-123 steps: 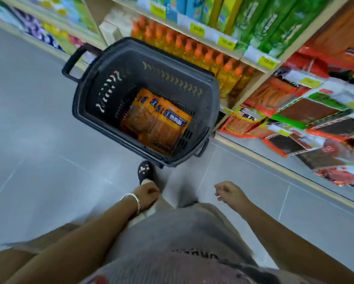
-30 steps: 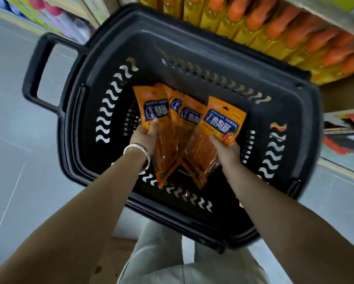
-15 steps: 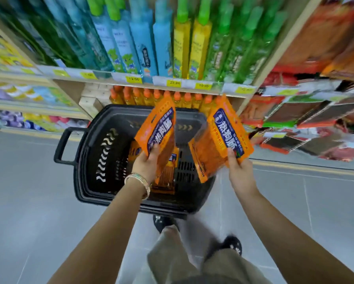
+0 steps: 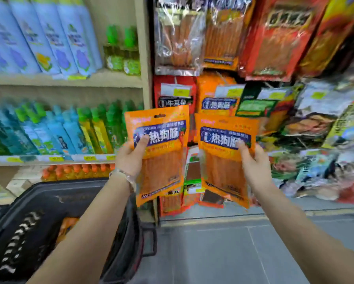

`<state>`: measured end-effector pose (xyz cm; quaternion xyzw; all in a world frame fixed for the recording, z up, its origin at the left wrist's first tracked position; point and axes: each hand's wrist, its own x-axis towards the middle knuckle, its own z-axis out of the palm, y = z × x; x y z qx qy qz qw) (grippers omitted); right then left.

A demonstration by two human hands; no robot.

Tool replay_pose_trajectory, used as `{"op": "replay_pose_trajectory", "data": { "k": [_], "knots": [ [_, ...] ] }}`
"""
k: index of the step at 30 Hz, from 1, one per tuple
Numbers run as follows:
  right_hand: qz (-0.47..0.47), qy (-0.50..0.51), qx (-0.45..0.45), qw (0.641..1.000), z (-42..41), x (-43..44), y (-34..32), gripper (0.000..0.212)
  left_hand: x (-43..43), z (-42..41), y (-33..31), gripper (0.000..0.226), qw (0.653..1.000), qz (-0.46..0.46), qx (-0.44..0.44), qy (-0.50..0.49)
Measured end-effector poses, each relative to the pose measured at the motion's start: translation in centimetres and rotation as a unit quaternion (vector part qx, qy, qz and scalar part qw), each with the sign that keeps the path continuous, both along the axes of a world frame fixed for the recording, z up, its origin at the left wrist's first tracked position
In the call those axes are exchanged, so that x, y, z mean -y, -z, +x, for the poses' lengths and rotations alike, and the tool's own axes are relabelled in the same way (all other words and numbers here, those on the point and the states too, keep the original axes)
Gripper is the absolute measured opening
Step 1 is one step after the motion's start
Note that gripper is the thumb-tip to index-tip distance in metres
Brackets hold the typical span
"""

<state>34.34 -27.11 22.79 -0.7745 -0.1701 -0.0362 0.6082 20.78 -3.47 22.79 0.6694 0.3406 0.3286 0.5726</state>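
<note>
**A:** Head view first: what is being held?

**B:** Two orange sausage-snack packets, upright and side by side in the air before the hanging snack rack. The left hand (image 4: 129, 158) pinches the left packet (image 4: 161, 167), thumb pressed on its blue label. The right hand (image 4: 254, 167) pinches the right packet (image 4: 223, 171) the same way. The fingers behind each packet are hidden.

**A:** Is either one on the rack?

**B:** No. Neither packet sits on a peg. Both are held clear of the rack, just below a matching packet (image 4: 217, 95) hanging there.

**A:** And the basket?

**B:** The black basket (image 4: 49, 187) stands on the floor at lower left, under the left forearm. Something orange (image 4: 67, 224) lies inside, likely another such packet, though blur hides the print.

**A:** So how far along?

**B:** About midway, I'd judge. Two packets are in hand and raised toward their own kind. Hanging them on the rack is left, and so is whatever lies in the basket.
</note>
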Motion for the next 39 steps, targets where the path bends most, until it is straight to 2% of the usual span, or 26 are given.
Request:
{"op": "replay_pose_trajectory", "data": {
  "k": [6,10,13,15,18,20,24,31,39],
  "knots": [
    [0.04,0.028,0.069,0.996,6.8,0.7,-6.7,0.05,0.4,6.1,-6.9,0.025,0.995,0.049,0.082,0.011],
    [0.066,0.037,0.12,0.99,10.4,-0.8,-11.9,0.041,-0.4,9.9,-11.2,0.024,0.989,0.069,0.13,0.003],
    [0.097,0.041,0.152,0.983,13.3,-2.3,-15.7,0.043,-0.8,12.8,-14.0,0.023,0.982,0.098,0.163,0.014],
    [0.124,0.027,0.158,0.979,15.4,-3.4,-18.0,0.032,-1.5,14.7,-15.3,0.022,0.977,0.107,0.184,0.018],
    [0.195,0.009,0.12,0.973,18.4,-5.4,-20.8,0.023,-2.4,17.4,-16.8,0.031,0.974,0.099,0.202,0.035],
    [0.22,-0.011,0.071,0.973,20.2,-6.7,-22.1,0.017,-2.9,18.8,-17.6,0.023,0.97,0.103,0.215,0.055],
    [0.26,-0.038,0.016,0.965,22.6,-8.9,-23.7,0.022,-3.7,20.8,-18.8,0.02,0.965,0.109,0.222,0.092],
    [0.24,-0.032,0.026,0.97,25.0,-11.0,-25.3,0.018,-4.6,22.8,-19.7,0.016,0.955,0.083,0.252,0.133],
    [0.171,-0.026,0.062,0.983,27.0,-11.4,-23.7,0.014,-4.9,24.3,-19.8,0.024,0.958,0.09,0.238,0.131]
  ]
}}
